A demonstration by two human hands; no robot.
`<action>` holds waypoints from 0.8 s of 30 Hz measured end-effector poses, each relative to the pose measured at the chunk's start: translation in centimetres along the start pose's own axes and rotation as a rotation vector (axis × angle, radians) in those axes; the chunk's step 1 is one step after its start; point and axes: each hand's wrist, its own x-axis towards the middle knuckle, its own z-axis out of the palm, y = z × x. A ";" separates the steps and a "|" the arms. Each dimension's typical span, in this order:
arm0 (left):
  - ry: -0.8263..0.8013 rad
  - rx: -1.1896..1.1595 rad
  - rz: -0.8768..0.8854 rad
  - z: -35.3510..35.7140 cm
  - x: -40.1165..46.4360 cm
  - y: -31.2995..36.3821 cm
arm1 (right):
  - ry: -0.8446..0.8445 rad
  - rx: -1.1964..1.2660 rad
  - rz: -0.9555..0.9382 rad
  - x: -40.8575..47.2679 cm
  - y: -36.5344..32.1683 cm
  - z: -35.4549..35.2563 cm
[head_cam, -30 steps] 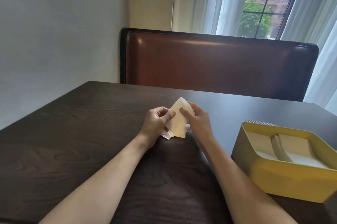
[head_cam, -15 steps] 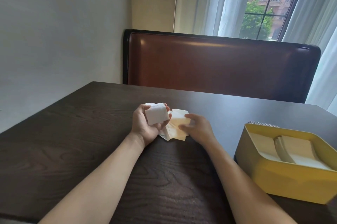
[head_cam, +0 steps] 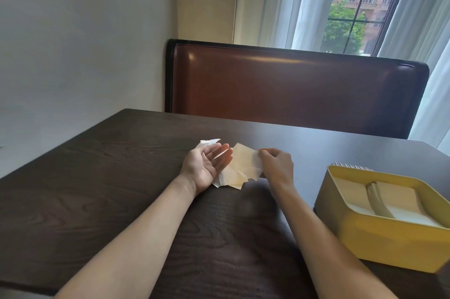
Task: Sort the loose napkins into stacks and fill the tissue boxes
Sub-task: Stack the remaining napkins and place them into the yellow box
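Note:
A small pile of loose beige and white napkins [head_cam: 239, 169] lies on the dark wooden table [head_cam: 102, 177] near its middle. My left hand [head_cam: 207, 164] lies palm up with straight fingers at the left of the pile. A white napkin [head_cam: 207, 143] lies just beyond its fingertips. My right hand [head_cam: 276, 163] pinches the right edge of the top beige napkin. A yellow tissue box [head_cam: 389, 237] stands open at the right, with folded beige and white napkins inside.
A brown padded bench back [head_cam: 292, 89] runs along the table's far side. Behind it is a curtained window [head_cam: 353, 6]. A striped object [head_cam: 350, 165] peeks out behind the yellow box. A grey wall is to the left.
My left hand has let go of the white napkin it gripped and opened palm up; that napkin now lies beyond its fingers. My right hand has shifted right, pinching the beige napkin's edge.

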 end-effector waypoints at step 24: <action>-0.022 0.009 0.064 0.5 0.0 0.8 | -0.188 0.157 0.015 -1.2 -1.9 2.6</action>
